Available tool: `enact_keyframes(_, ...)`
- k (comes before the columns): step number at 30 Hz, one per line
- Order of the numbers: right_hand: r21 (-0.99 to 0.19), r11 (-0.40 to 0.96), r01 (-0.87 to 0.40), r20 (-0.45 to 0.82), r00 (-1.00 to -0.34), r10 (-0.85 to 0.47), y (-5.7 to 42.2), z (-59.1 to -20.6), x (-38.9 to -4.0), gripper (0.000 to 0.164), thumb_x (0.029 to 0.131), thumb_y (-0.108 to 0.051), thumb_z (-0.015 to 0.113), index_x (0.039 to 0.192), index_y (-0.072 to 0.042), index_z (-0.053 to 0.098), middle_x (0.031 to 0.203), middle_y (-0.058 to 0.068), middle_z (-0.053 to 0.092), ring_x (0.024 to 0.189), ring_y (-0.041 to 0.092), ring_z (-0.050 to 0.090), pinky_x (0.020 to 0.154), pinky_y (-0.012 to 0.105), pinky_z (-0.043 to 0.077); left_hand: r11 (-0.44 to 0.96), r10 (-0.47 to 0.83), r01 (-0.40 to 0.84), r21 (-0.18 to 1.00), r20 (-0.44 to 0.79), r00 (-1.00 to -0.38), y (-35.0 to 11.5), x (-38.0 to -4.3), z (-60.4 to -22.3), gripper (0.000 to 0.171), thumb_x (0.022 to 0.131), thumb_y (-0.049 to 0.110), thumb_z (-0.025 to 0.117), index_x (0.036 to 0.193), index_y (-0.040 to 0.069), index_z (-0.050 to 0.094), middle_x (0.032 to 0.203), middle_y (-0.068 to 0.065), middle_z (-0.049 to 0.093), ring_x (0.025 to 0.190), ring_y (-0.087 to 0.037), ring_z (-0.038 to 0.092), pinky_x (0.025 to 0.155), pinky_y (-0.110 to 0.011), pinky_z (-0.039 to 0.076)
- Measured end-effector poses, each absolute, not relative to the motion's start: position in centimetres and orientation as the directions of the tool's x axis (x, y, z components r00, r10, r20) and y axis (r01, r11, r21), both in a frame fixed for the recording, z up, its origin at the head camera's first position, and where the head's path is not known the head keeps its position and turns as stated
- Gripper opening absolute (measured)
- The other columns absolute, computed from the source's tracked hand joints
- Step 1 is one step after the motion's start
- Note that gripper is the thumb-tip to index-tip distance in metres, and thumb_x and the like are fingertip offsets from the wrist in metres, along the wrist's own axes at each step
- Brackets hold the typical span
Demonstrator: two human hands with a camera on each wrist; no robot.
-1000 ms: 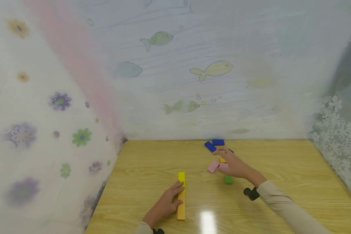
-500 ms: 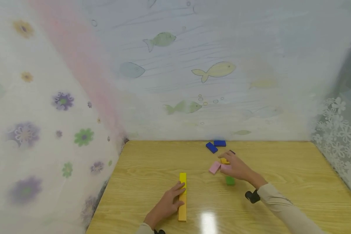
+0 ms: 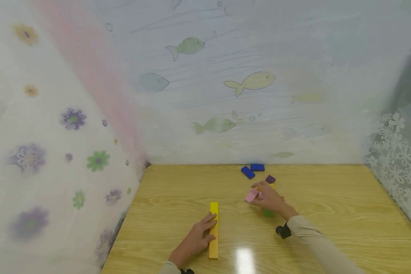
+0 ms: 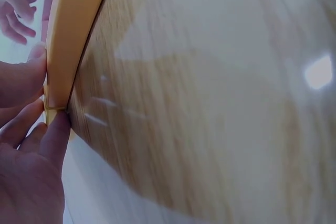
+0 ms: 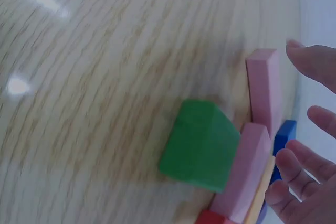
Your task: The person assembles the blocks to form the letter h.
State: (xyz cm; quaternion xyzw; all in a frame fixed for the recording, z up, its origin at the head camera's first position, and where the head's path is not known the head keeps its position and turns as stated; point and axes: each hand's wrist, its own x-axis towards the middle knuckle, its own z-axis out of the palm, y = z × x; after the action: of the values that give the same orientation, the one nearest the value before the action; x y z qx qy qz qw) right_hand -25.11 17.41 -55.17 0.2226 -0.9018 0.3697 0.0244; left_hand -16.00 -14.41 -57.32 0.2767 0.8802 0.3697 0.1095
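My left hand (image 3: 193, 239) rests its fingers and thumb on a straight row made of a yellow block (image 3: 214, 207) and an orange block (image 3: 213, 249). In the left wrist view, fingertips touch where the orange block (image 4: 76, 40) meets the yellow one. Over the loose blocks is my right hand (image 3: 273, 200), thumb and fingers spread about a pink block (image 3: 250, 195). The right wrist view shows a gap between those fingers and the pink block (image 5: 265, 93). A second pink block (image 5: 247, 171) lies beside a green block (image 5: 197, 148); the hand partly covers it in the head view.
Two blue blocks (image 3: 248, 172) lie at the table's back edge, with a purple block (image 3: 270, 179) nearer. A red block (image 5: 211, 217) and another orange block (image 5: 260, 192) sit close to the pink ones. Painted walls stand behind and left of the wooden table (image 3: 171, 186).
My right hand has shifted left and down toward the left pink block, baring the purple block and a bit of the red one. My left hand stays on the row.
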Motion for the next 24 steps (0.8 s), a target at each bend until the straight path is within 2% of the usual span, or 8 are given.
enact_keyframes(6, -0.619, 0.697, -0.361, 0.164, -0.928, -0.335, 16.1, -55.9, -25.2, 0.062, 0.069, -0.028, 0.085, 0.116, 0.004, 0.060, 0.117, 0.024, 0.052, 0.092, 0.031, 0.057, 0.070, 0.040, 0.053, 0.568, 0.570, 0.411, 0.713, 0.020, -0.822, -14.3, -16.0, -57.5, 0.048, 0.090, 0.010, 0.063, 0.133, -0.004, 0.049, 0.150, -0.010, 0.033, 0.139, -0.032, 0.024, 0.109, -0.046, 0.029)
enact_keyframes(10, -0.580, 0.735, -0.352, 0.157, -0.933, -0.322, 15.6, -56.3, -25.3, 0.056, 0.070, -0.026, 0.083, 0.114, 0.001, 0.062, 0.115, 0.019, 0.055, 0.091, 0.027, 0.054, 0.067, 0.036, 0.051, 0.565, 0.573, 0.425, 0.707, 0.034, -0.819, -14.3, -16.0, -57.6, 0.047, 0.089, 0.010, 0.064, 0.132, -0.004, 0.050, 0.150, -0.011, 0.034, 0.139, -0.033, 0.025, 0.108, -0.046, 0.029)
enact_keyframes(17, -0.530, 0.762, -0.373, 0.188, -0.927, -0.324, 15.1, -56.6, -25.5, 0.041, 0.074, -0.021, 0.076, 0.106, 0.001, 0.063, 0.109, 0.017, 0.057, 0.098, 0.031, 0.052, 0.072, 0.040, 0.050, 0.560, 0.568, 0.420, 0.715, 0.038, -0.822, -14.5, -16.1, -57.5, 0.048, 0.089, 0.009, 0.064, 0.133, -0.005, 0.049, 0.150, -0.011, 0.033, 0.139, -0.033, 0.024, 0.108, -0.046, 0.030)
enact_keyframes(24, -0.545, 0.747, -0.381, 0.179, -0.923, -0.340, 15.0, -56.2, -25.6, 0.042, 0.076, -0.023, 0.076, 0.107, 0.002, 0.064, 0.110, 0.016, 0.058, 0.099, 0.031, 0.054, 0.075, 0.041, 0.050, 0.547, 0.573, 0.420, 0.724, 0.043, -0.819, -14.6, -16.1, -57.6, 0.048, 0.089, 0.010, 0.064, 0.133, -0.005, 0.049, 0.150, -0.012, 0.034, 0.138, -0.034, 0.025, 0.107, -0.047, 0.031)
